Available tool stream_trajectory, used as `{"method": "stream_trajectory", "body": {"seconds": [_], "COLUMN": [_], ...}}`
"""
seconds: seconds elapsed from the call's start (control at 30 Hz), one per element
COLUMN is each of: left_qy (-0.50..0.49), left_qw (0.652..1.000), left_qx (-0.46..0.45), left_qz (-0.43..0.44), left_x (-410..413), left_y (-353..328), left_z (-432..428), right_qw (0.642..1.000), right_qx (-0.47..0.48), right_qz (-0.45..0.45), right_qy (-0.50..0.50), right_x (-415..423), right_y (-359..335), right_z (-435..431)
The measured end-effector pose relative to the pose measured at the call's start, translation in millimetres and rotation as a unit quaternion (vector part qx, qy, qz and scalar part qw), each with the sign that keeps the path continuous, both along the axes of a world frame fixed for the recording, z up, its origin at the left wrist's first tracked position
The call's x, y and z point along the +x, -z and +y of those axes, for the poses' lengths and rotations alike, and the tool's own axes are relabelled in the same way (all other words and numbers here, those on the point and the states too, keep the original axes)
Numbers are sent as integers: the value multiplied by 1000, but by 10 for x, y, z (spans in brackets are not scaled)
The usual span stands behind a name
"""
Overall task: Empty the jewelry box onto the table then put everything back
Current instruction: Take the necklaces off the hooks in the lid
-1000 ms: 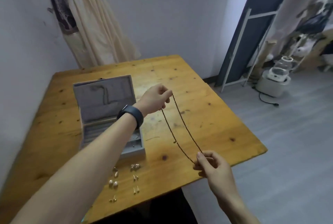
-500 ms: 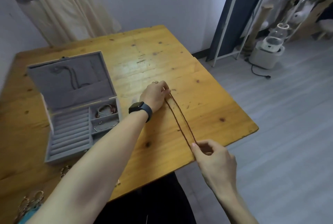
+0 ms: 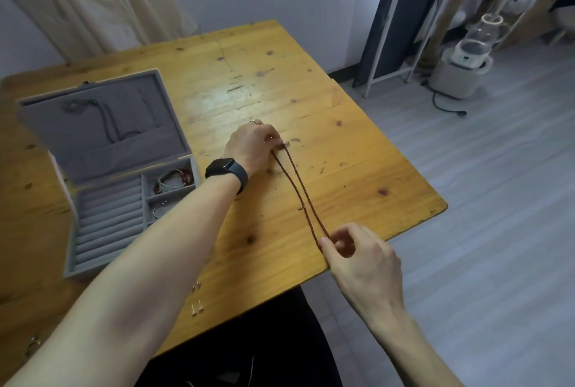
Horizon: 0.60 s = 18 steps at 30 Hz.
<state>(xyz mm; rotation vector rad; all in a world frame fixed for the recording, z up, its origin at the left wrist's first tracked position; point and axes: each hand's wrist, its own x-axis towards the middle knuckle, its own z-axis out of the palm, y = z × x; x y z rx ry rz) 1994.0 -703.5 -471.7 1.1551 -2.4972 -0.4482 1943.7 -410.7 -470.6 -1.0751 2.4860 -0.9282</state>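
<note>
Stretching the cord necklace (image 3: 306, 197) along the counter (image 3: 342, 113), the left hand (image 3: 253, 145) pinches its far end mid-counter, the right hand (image 3: 361, 254) its loop at the near edge; best slacken gently before letting go, avoiding tangles.

Varnished wood on the table (image 3: 342, 144), glossy under the light, knotted and scuffed with dark scratches. Matt grey velvety cloth lining the jewelry box (image 3: 149, 144); braided reddish-brown cord for the necklace (image 3: 305, 189). Smooth matt black on the watch (image 3: 225, 169), shiny pale metal on the earrings (image 3: 196, 309).
</note>
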Motion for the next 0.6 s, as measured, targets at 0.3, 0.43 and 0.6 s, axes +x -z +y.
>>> {"method": "stream_trajectory", "body": {"seconds": [0.3,0.43,0.6], "left_qy": [-9,-21,6], "left_qw": [1000,998,996], "left_qx": [24,53,89], "left_qz": [12,9,-10], "left_x": [44,49,159], "left_y": [-28,-89,-291], "left_z": [-1,25,98], "right_qw": [999,999,998], "right_qx": [-32,-39,-55], "right_qz": [-1,-14,-7], "right_qy": [-29,-28,-28], "right_x": [50,50,44], "right_y": [88,96,22], "right_z": [91,103,110]}}
